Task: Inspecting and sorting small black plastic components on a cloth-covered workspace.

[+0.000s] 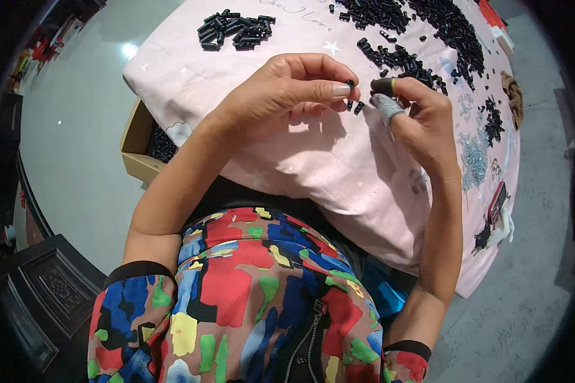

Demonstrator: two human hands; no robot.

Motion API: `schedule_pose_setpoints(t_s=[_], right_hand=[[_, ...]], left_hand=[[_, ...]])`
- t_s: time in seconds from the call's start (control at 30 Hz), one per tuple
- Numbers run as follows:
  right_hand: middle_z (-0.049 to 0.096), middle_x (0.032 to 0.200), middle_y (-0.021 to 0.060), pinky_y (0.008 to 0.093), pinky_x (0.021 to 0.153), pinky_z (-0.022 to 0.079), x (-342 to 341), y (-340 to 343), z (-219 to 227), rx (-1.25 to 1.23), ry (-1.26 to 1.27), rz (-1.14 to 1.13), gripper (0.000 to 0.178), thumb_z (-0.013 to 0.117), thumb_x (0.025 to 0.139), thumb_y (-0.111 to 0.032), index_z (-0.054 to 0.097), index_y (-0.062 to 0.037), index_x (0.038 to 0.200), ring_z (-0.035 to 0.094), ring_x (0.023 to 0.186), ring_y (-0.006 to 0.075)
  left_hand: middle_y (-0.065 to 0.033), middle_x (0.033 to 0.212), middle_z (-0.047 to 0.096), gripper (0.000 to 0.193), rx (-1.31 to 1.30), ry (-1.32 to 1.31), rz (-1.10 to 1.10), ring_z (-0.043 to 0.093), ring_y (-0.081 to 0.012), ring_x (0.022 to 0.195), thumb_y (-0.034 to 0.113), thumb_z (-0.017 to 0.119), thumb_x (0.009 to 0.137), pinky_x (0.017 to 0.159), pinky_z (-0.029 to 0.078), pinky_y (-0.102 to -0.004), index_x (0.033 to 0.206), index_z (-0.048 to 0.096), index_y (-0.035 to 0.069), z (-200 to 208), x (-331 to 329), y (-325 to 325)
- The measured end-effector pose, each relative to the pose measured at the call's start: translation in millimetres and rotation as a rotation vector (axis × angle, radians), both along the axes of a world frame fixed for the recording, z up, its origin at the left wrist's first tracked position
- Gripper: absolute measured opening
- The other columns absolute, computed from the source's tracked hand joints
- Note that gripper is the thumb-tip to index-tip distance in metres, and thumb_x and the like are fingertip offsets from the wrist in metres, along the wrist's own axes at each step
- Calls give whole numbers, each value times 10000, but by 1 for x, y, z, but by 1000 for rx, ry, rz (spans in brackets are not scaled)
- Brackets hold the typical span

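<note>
In front of me, my left hand pinches a small black plastic part between thumb and forefinger. Just below those fingertips show two more small black pieces; whether they lie on the cloth or are held by the other fingers I cannot tell. Close by on the right is my right hand, its thumb wrapped in grey tape and its forefinger in a dark cover. Thumb and forefinger are drawn together, and what sits between them, if anything, is hidden. A narrow gap separates the two hands.
A pink cloth covers the table. Joined black parts are heaped far left, loose ones far right. Small silver metal pieces and a phone lie right. A cardboard box of black parts stands left, below the table edge.
</note>
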State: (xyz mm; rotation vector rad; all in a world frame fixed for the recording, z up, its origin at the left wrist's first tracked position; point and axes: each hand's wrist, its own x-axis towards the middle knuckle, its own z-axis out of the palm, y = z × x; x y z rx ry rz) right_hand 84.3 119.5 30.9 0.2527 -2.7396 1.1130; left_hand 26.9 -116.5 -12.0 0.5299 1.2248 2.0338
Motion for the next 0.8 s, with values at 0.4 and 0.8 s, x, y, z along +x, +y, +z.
schedule_pose_setpoints(t_s=[0.4, 0.8], right_hand=[[685, 839, -29, 174, 553, 387, 12, -11, -5, -220, 109, 45, 245, 711, 766, 27, 776, -58, 986, 532, 688, 19], [685, 821, 92, 301, 627, 488, 16, -21, 8, 21, 233, 47, 214, 709, 690, 3, 733, -28, 901, 615, 702, 196]], left_hand=[[-28, 1041, 720, 221, -33, 73, -48, 569, -4, 718, 172, 723, 920, 591, 424, -147, 1096, 693, 43, -1, 5, 6], [-23, 1039, 705, 241, 31, -41, -37, 623, -45, 857, 156, 720, 927, 728, 498, -173, 1134, 687, 37, 0, 5, 8]])
